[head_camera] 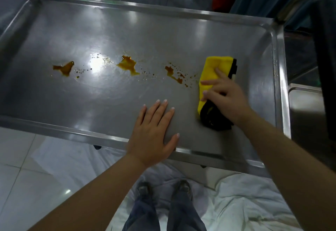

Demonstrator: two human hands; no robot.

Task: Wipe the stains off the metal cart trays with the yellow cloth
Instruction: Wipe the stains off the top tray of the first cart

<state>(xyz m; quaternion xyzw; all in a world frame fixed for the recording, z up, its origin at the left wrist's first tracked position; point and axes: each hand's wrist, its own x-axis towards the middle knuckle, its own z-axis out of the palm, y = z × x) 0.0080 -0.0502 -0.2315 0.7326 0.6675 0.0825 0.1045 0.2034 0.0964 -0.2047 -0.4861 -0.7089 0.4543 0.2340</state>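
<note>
Across the middle of the frame we found the metal cart tray, its raised rim running round all four sides and ceiling lights glaring off its surface. We recorded three brown-orange stains in a rough line on the tray floor: a left stain toward the middle left of the frame, a centre stain, and a right stain with fine specks scattered about it. At the middle right we noted the yellow cloth, folded, with black edging showing at its upper right and lower ends, lying flat on the tray just beside the right stain. We observed the right hand on top of the cloth, fingers extended and spread, pressing it down against the tray. We observed the left hand at lower centre, lying flat on the tray near its closest rim, fingers straight and close together, thumb held out to the side, holding nothing. At the bottom of the frame we saw white sheeting on the tiled floor, and the person's shoes below the tray.
</note>
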